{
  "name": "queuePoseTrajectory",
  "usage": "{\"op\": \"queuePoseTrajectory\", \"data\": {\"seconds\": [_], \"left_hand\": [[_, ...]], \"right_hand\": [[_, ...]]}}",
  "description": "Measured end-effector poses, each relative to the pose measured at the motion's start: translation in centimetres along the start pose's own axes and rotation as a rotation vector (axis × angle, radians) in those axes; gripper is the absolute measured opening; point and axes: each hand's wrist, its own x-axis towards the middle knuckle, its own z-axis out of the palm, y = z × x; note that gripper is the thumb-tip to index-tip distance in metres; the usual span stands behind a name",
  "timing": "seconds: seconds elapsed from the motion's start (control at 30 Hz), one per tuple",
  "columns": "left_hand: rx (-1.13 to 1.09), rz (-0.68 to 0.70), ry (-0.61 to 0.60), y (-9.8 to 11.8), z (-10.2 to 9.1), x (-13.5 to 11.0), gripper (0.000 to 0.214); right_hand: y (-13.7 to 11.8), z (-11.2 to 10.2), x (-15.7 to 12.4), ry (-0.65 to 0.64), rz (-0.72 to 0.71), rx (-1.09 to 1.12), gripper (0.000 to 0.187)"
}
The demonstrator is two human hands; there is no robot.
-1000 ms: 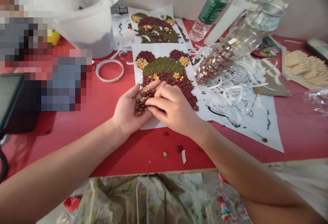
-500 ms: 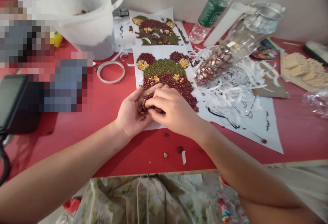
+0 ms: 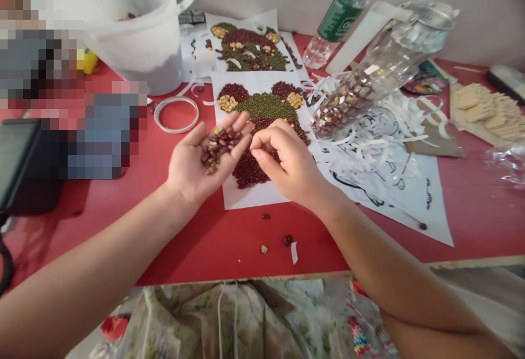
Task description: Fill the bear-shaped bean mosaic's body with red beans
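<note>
My left hand [image 3: 197,164] is held palm up above the red table [image 3: 135,222], cupping a small pile of dark red beans and corn kernels [image 3: 217,148]. My right hand [image 3: 283,162] hovers just to its right with fingertips pinched together; what they hold is too small to make out. Below both hands lies a sheet with a bear picture made of red beans, green beans and corn [image 3: 266,110]. A second, similar bean picture [image 3: 250,47] lies further back.
A white bucket [image 3: 123,25] stands at the back left, a tape ring [image 3: 176,113] beside it. A plastic bottle of mixed beans [image 3: 369,82] leans at right over paper scraps [image 3: 369,145]. A green-labelled bottle [image 3: 340,14], wooden sticks [image 3: 488,107], loose beans [image 3: 287,238] near the front edge.
Both hands have lifted off the bean picture. The left hand moved up and left with its beans, palm more open. The right hand drew away from the palm, fingers pinched.
</note>
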Motion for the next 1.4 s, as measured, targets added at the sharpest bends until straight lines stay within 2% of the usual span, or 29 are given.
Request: {"op": "queuePoseTrajectory", "data": {"seconds": [0.13,0.23,0.4,0.53,0.73,0.9,1.07,1.17,1.23,1.33,1.4], "left_hand": [[-0.047,0.185,-0.060,1.7,-0.4,0.6,0.049],[-0.052,0.206,-0.055,2.1,-0.5,0.8,0.048],[-0.094,0.162,-0.064,1.9,-0.6,0.6,0.047],[-0.094,0.138,-0.041,1.8,-0.6,0.7,0.047],[-0.062,0.134,-0.044,1.7,-0.9,1.1,0.049],[-0.014,0.155,-0.072,1.6,-0.9,1.0,0.049],[0.032,0.164,-0.065,1.4,-0.9,1.1,0.050],[0.042,0.160,-0.013,1.3,-0.9,1.3,0.051],[0.036,0.147,0.005,1.3,-0.9,1.4,0.051],[0.017,0.130,0.015,1.1,-0.8,1.4,0.051],[0.011,0.122,0.033,1.0,-0.8,1.4,0.050]], "right_hand": [[1.4,0.9,-0.2,-0.106,-0.017,-0.061,0.012],[1.6,2.0,-0.2,-0.181,-0.027,-0.164,0.013],[1.4,3.3,0.0,-0.239,-0.022,-0.401,0.016],[1.4,3.2,0.0,-0.222,-0.072,-0.474,0.021],[1.6,2.2,-0.4,-0.180,-0.158,-0.381,0.027],[1.7,1.7,-0.5,-0.149,-0.287,-0.444,0.027],[1.5,1.5,-0.5,-0.179,-0.314,-0.511,0.025],[1.6,1.6,-0.5,-0.185,-0.283,-0.455,0.027],[1.9,1.7,-0.6,-0.161,-0.228,-0.330,0.028],[2.4,1.6,-0.6,-0.068,-0.110,-0.110,0.030],[2.5,1.3,-0.6,0.007,-0.077,-0.061,0.032]]}}
